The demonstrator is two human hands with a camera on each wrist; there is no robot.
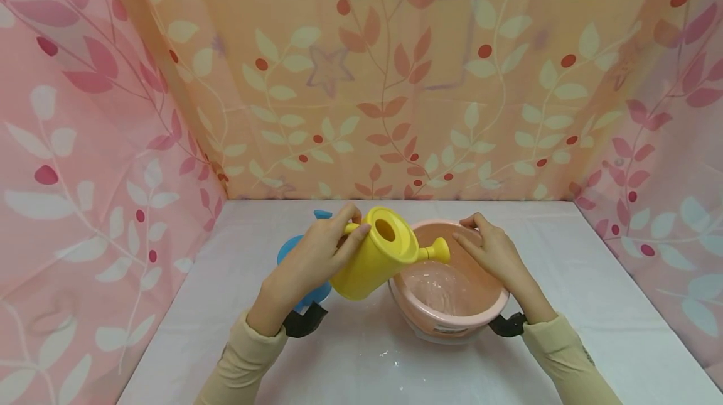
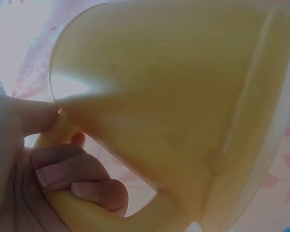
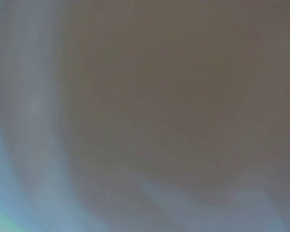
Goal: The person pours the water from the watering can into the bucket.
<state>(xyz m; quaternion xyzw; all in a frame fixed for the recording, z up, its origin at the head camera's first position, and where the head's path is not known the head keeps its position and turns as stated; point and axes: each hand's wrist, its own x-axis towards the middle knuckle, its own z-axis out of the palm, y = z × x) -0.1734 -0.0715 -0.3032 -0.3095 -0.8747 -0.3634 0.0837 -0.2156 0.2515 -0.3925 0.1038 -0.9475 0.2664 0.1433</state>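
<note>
My left hand (image 1: pixel 330 245) grips the handle of a yellow watering can (image 1: pixel 367 264). In the left wrist view the fingers (image 2: pixel 104 193) curl round the handle, with the thumb against the can's body. The can tips to the right, and its rose (image 1: pixel 440 250) hangs over a pink basin (image 1: pixel 452 324). Water (image 1: pixel 437 289) glistens in the basin's bottom. At the basin's far right rim, my right hand (image 1: pixel 494 254) holds on, thumb on the inner side and fingers over the edge. The right wrist view is a close blur.
Partly hidden behind the left hand and forearm stands a blue object (image 1: pixel 289 248) with a small blue piece (image 1: pixel 322 214) sticking up. Water drops (image 1: pixel 390 355) dot the white tabletop (image 1: pixel 339 367) in front of the basin. Leaf-patterned cloth (image 1: pixel 395 78) walls off the back and sides.
</note>
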